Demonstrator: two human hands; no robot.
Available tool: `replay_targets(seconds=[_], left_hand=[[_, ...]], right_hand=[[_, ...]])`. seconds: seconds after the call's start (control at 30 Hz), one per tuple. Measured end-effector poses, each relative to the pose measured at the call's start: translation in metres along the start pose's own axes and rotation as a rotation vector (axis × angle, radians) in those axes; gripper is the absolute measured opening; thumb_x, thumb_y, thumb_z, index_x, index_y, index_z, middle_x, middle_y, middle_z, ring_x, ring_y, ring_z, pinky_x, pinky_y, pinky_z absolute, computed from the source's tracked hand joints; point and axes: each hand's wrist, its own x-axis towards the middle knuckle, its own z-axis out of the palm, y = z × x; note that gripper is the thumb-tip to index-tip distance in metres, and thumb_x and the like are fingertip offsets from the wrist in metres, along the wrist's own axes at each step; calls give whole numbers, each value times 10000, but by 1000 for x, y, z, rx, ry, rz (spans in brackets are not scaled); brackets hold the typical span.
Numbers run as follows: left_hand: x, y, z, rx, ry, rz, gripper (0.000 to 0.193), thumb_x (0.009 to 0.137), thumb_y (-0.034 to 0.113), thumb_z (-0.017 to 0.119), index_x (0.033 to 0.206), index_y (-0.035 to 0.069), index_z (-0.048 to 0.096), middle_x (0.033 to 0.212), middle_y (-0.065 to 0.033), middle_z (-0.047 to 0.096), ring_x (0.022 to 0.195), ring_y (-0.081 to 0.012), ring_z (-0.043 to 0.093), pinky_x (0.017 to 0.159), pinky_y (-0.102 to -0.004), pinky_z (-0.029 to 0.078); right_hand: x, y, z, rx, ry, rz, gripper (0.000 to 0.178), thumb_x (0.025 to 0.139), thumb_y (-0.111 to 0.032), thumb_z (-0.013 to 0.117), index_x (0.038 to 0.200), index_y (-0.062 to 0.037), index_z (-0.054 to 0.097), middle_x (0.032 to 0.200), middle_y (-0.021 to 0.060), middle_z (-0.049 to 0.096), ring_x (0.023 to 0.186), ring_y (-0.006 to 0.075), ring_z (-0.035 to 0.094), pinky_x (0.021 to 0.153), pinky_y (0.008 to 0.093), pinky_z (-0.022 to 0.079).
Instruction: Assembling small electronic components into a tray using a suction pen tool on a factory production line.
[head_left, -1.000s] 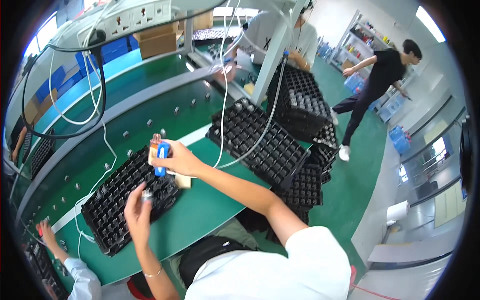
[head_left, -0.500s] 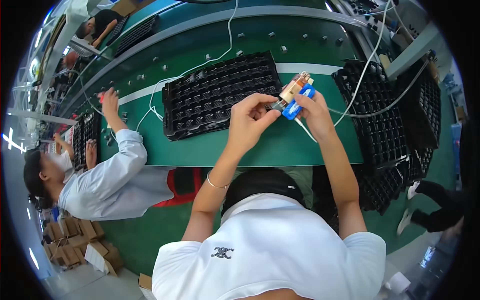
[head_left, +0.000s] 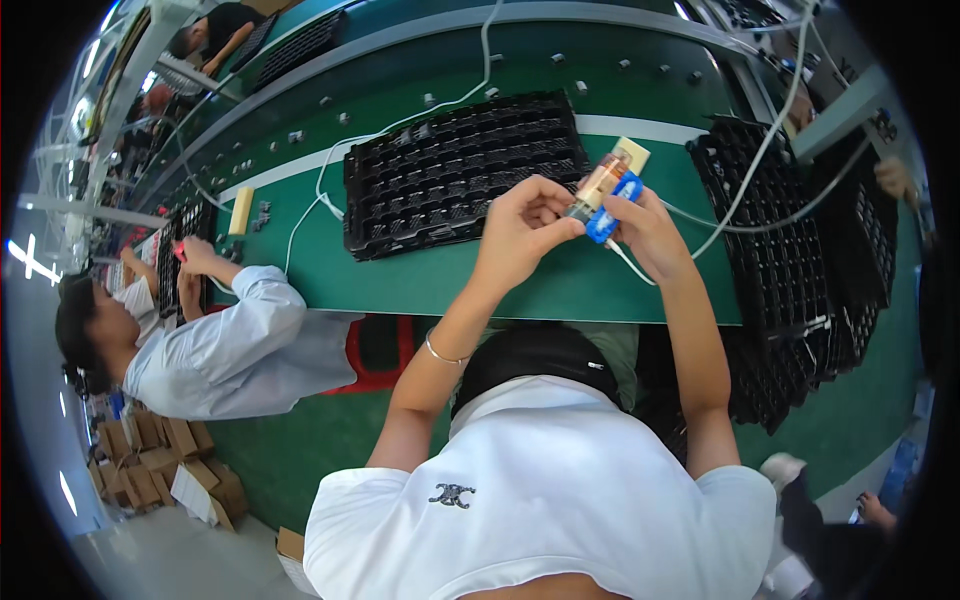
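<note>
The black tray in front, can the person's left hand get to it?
Probably yes: the tray lies just beyond the left hand, and nothing seems to stand between them. But that hand seems to pinch a small grey part, so it isn't free.

A slim device (head_left: 603,180) with a see-through, amber-tinted body and a bright blue piece (head_left: 619,204) along its side is held above the bench (head_left: 430,288), right of its middle. It tilts, top end toward the back edge and right. A white cable (head_left: 633,268) curves from its lower end. A small grey part (head_left: 579,212), partly hidden, touches that end.
</note>
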Motion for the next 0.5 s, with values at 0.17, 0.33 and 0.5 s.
replay_targets(seconds=[0.17,0.33,0.5], left_hand=[[21,-1,-27,347,-160,19,361,710,61,812,1005,27,606,849,-12,631,726,-52,571,633,-204,455],[74,9,-132,1334,528,29,498,784,502,711,810,7,664,751,-165,668,710,-299,668,643,-400,517],[106,0,-206,1676,465,-301,714,763,701,600,816,-5,700,850,-216,692,813,-391,672,692,-475,528]], right_hand=[[-1,7,-30,-68,-9,-11,432,888,-216,657,1252,-13,540,1094,53,638,915,123,636,774,266,519],[20,2,-79,-521,443,-297,395,866,-192,687,1184,18,582,990,50,655,868,117,627,771,260,497],[26,6,-75,-965,633,-404,390,850,-198,709,1130,45,589,909,90,667,791,92,609,721,259,495]])
